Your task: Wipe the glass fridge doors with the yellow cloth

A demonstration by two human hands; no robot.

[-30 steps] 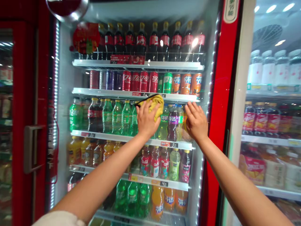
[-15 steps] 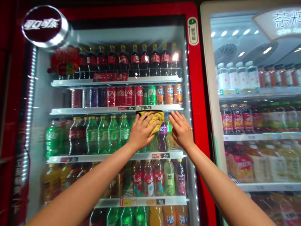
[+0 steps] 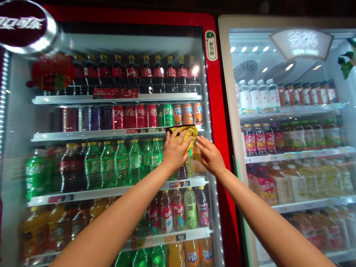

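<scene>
A yellow cloth (image 3: 190, 135) with a dark edge lies bunched against the glass door of the red drinks fridge. My left hand (image 3: 177, 151) holds it there, fingers spread over its lower left side. Just to the right of the cloth, my right hand (image 3: 209, 154) is open with nothing in it, its fingers stretched toward the cloth's edge. Whether those fingertips touch the glass or the cloth, I cannot tell. Behind the glass, the can shelf (image 3: 83, 135) is about level with the cloth, and my hands partly cover the bottles below it.
Rows of cola bottles (image 3: 132, 70), cans (image 3: 140, 115) and green bottles (image 3: 121, 157) stand inside the fridge. A round lit sign (image 3: 23, 27) juts out at upper left. Beyond the red door frame (image 3: 219, 122) stands a second, pale-framed fridge (image 3: 230, 92) full of drinks.
The view has swung to the right, so the fridge sits further left and more of the second fridge shows. Against the shelves, the cloth and my left hand have shifted right, closer to my right hand.
</scene>
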